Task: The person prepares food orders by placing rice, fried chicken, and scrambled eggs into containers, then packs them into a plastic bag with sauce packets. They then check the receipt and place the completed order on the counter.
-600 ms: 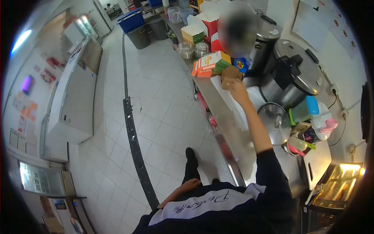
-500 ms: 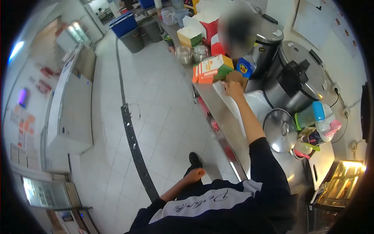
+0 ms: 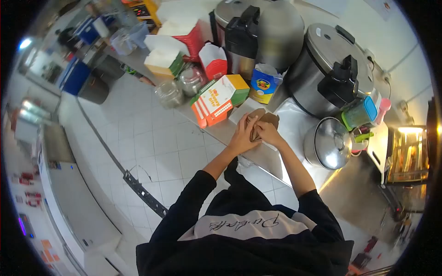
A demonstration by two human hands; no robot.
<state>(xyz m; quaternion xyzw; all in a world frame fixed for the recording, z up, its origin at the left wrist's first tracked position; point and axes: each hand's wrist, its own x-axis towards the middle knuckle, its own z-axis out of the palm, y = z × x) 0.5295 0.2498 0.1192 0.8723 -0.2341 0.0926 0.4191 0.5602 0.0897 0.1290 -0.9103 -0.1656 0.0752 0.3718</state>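
Over the counter edge, a brown folded cardboard piece (image 3: 271,118), perhaps a takeaway box, is between my two hands. My left hand (image 3: 244,136) is wrapped around its near left side. The fingers of my right hand (image 3: 269,133) pinch its right side. Beneath it lies a white board or sheet (image 3: 254,105) on the steel counter. Close to my left hand is an orange, green and white carton (image 3: 223,97). A blue and yellow box (image 3: 265,84) stands just behind the brown piece.
Large steel cookers (image 3: 317,69) line the wall. A lidded pot (image 3: 329,143) sits to the right, near a green container with a blue lid (image 3: 360,112). Glass jars (image 3: 170,93) and red takeaway boxes (image 3: 213,62) are further left. A lit warmer (image 3: 407,154) stands far right.
My left hand has come up from beside my body to the brown cardboard. My right hand has drawn the cardboard closer. The view has turned toward the counter.
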